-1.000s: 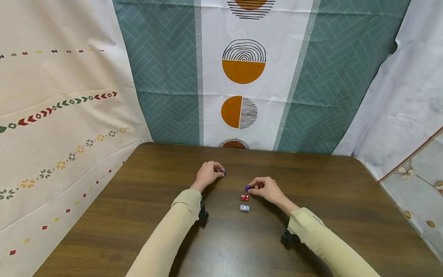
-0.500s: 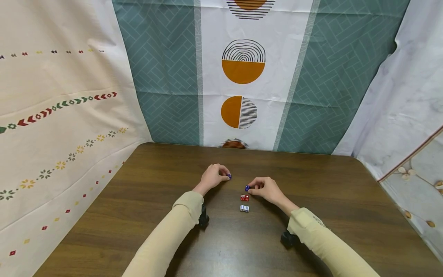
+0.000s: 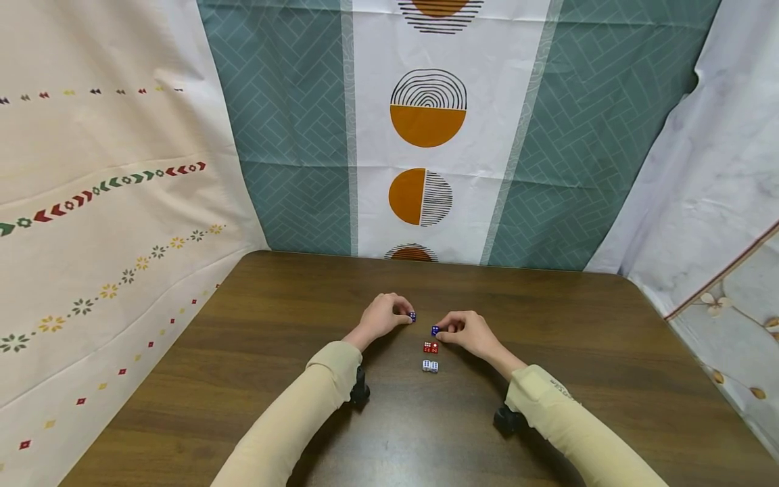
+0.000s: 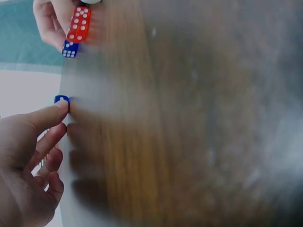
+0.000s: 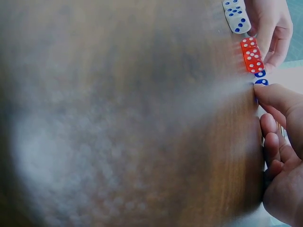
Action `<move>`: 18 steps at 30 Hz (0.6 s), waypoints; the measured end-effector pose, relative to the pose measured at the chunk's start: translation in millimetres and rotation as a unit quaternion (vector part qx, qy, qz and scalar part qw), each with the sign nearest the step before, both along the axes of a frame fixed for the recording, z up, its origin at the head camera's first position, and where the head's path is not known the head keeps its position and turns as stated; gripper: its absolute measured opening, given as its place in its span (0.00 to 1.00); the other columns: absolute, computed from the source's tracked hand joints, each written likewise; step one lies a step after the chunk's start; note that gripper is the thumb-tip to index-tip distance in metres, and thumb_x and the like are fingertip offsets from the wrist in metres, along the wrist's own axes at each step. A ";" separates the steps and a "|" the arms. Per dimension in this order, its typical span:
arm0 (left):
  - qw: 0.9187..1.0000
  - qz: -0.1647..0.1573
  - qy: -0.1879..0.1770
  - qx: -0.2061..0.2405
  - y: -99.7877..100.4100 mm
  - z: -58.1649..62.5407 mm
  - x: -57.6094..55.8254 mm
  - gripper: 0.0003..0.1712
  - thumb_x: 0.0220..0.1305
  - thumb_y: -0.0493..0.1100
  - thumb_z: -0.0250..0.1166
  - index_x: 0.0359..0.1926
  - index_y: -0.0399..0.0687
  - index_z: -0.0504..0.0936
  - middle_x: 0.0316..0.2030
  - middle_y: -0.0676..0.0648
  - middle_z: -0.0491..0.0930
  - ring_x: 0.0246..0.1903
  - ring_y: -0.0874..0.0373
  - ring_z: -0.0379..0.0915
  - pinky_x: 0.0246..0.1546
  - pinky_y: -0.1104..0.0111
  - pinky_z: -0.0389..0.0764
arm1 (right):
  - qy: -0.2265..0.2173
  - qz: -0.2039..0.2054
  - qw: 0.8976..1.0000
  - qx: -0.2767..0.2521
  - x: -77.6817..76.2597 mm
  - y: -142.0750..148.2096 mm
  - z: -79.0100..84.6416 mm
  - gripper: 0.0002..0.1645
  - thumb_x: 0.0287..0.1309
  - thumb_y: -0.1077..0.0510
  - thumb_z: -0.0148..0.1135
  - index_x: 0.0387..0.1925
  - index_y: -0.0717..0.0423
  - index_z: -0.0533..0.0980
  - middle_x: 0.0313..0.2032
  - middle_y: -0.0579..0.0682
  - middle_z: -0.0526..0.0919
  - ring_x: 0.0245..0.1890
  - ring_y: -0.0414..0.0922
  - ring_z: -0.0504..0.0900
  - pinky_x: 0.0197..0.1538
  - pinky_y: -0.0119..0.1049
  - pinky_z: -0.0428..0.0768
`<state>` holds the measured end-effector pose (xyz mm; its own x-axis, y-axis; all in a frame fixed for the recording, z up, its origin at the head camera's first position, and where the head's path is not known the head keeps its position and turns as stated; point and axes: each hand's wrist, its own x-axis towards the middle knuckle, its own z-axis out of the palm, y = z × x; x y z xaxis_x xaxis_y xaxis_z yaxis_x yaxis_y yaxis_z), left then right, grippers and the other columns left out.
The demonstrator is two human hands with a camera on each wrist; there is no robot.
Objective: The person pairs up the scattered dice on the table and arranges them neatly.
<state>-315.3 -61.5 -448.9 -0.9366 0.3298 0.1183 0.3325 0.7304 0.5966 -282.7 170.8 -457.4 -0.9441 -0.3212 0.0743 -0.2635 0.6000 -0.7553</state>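
My left hand (image 3: 381, 316) pinches a small blue die (image 3: 412, 316) with white dots between thumb and fingertips, close over the wooden table. In the left wrist view the thumb covers part of that blue die (image 4: 61, 99). Just to the right, my right hand (image 3: 468, 333) holds a second blue die (image 3: 435, 331) by its right side. A gap separates the two blue dice. Nearer to me, two red dice (image 3: 431, 348) sit side by side, and in front of them lies a pair of white dice (image 3: 430, 366) with blue dots.
The brown wooden table (image 3: 566, 325) stretches to both sides of the hands. A patterned curtain (image 3: 304, 169) hangs behind its far edge, with a cream cloth (image 3: 109, 237) on the left and a white cloth (image 3: 700, 203) on the right.
My left hand has carried its blue die to the right and a little nearer to me, narrowing the gap to the other blue die. The right hand stays put.
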 end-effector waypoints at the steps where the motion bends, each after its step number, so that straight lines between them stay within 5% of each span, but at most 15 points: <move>1: 1.000 -0.003 0.000 0.000 0.8 0.0 0.7 0.04 0.59 0.44 0.72 0.35 0.53 0.87 0.33 0.52 0.82 0.38 0.58 0.73 0.38 0.66 0.72 | 0.000 0.000 1.000 0.001 -0.2 0.0 0.2 0.06 0.54 0.56 0.73 0.35 0.48 0.86 0.24 0.45 0.77 0.24 0.40 0.70 0.28 0.29 0.67; 18: 0.999 -0.045 0.000 0.016 8.8 -6.7 7.1 0.07 0.57 0.46 0.74 0.37 0.52 0.88 0.30 0.52 0.80 0.32 0.63 0.70 0.35 0.71 0.68 | 0.006 0.004 1.000 0.001 -0.5 0.8 -0.5 0.05 0.55 0.56 0.72 0.36 0.47 0.86 0.25 0.46 0.78 0.24 0.40 0.70 0.28 0.29 0.67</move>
